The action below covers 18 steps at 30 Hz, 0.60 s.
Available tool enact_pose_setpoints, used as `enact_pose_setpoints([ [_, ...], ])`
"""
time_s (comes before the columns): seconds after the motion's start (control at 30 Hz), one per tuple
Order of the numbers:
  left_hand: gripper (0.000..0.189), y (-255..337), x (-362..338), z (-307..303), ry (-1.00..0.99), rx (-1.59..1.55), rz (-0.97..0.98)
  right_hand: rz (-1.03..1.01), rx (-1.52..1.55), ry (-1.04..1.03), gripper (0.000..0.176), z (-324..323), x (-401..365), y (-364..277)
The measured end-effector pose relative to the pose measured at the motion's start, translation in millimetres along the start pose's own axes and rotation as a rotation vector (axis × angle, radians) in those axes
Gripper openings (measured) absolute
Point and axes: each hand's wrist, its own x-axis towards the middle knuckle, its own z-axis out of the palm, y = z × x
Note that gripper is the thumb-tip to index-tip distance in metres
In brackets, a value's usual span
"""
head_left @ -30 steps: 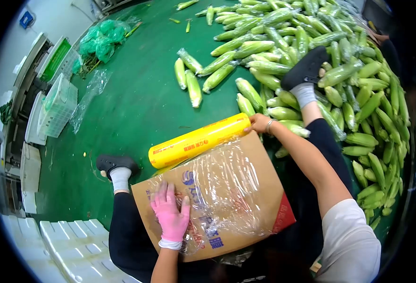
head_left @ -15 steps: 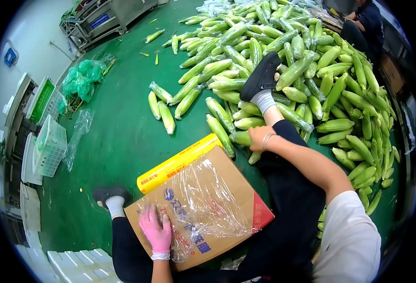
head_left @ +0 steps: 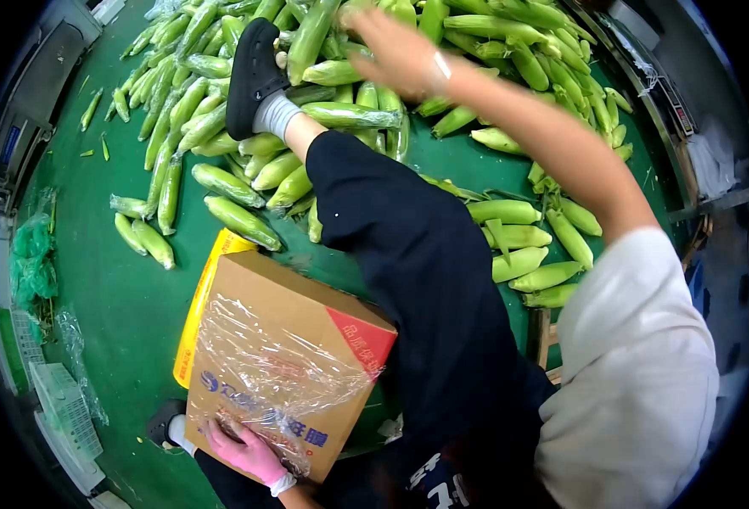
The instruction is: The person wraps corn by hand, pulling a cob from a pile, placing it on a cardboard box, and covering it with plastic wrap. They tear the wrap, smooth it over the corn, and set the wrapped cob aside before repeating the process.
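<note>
My left hand [head_left: 245, 452], in a pink glove, lies on the near end of a cardboard box [head_left: 264, 293] with its fingers apart. Crumpled clear plastic film [head_left: 285, 352] covers much of the box's top, partly by that hand. Along the far left side of the box is a yellow film carton [head_left: 196, 327]. My bare right hand [head_left: 395, 55] is reached out over the corn pile at the top, smeared by motion. Ears of corn in green husks [head_left: 510, 34] lie beneath and around it. Whether it touches or holds one I cannot make out.
My outstretched leg [head_left: 425, 246] lies between the box and several loose corn ears [head_left: 518, 237] at right. Film-wrapped corn [head_left: 221, 182] is heaped beyond the box. White baskets [head_left: 64, 407] and a green plastic bag [head_left: 33, 259] stand along the left.
The view has swung to the right. My right hand has left the corn beside the box and moved farther out over the pile. My left hand stays on the film-covered box.
</note>
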Motion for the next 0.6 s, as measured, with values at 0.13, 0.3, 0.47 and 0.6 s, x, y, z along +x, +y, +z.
enact_pose_setpoints([
  [0.13, 0.045, 4, -40, -14, -0.015, -0.034, -0.127, 0.015, 0.421, -0.193, 0.043, -21, -204, -56],
  [0.3, 0.044, 41, -48, -44, -0.138, -0.218, -0.052, -0.124, 0.714, -0.102, 0.041, -38, -239, -184],
  [0.47, 0.058, 55, -60, -32, -0.255, -0.011, 0.144, -0.520, 0.651, -0.387, 0.052, 20, -280, -249],
  [0.6, 0.062, 15, -80, -42, -0.316, 0.119, 0.100, -0.598, 0.339, -0.460, 0.066, 12, -295, -217],
])
